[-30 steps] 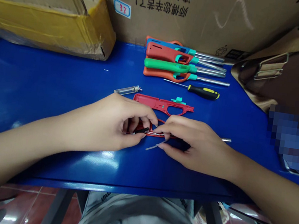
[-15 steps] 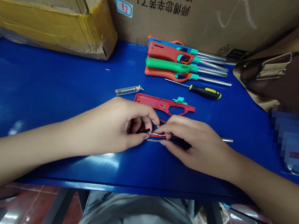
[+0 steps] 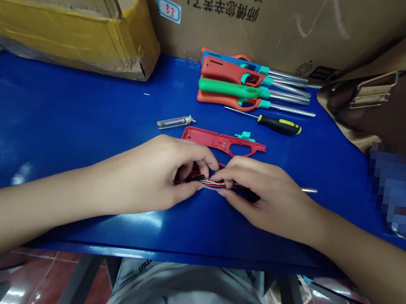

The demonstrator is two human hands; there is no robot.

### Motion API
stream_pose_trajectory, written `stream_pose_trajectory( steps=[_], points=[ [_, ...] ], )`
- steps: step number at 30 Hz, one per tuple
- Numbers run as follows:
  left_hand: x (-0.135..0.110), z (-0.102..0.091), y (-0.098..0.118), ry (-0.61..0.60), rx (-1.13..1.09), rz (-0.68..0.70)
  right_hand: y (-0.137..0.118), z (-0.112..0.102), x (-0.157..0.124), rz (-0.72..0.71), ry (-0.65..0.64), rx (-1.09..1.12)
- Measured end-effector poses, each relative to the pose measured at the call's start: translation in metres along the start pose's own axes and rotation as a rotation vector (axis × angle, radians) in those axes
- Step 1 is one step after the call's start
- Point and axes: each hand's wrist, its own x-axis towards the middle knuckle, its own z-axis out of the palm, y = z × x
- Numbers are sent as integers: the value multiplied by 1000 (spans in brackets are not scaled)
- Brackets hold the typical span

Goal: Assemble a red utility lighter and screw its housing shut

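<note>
Left hand [image 3: 153, 177] and right hand [image 3: 266, 199] meet fingertip to fingertip, both closed in a pinch on thin black and white wires [image 3: 210, 181]. The wires lie in an open red lighter shell [image 3: 220, 166], flat on the blue table [image 3: 58, 125], probably so the surface steadies it. One metal nozzle [image 3: 308, 190] pokes out past the right hand. Just behind lie one spare shell half [image 3: 223, 141], one clear tube [image 3: 175, 122] and one screwdriver [image 3: 279, 126]. Further back are about five finished lighters [image 3: 231, 89] in a row, then two cardboard boxes [image 3: 65, 25]

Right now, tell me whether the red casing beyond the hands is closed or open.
Open: the red casing is a lone half shell lying flat, hollow side up, inner ribs showing.
</note>
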Motion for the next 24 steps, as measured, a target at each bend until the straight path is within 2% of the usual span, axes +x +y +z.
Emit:
stream_pose_trajectory(
  steps=[18,24],
  points=[
    [-1,-1,1,-27,124,86,1,0,0,7,2,4],
    [-1,0,0,-25,99,109,1,0,0,-20,2,-8]
  ],
)
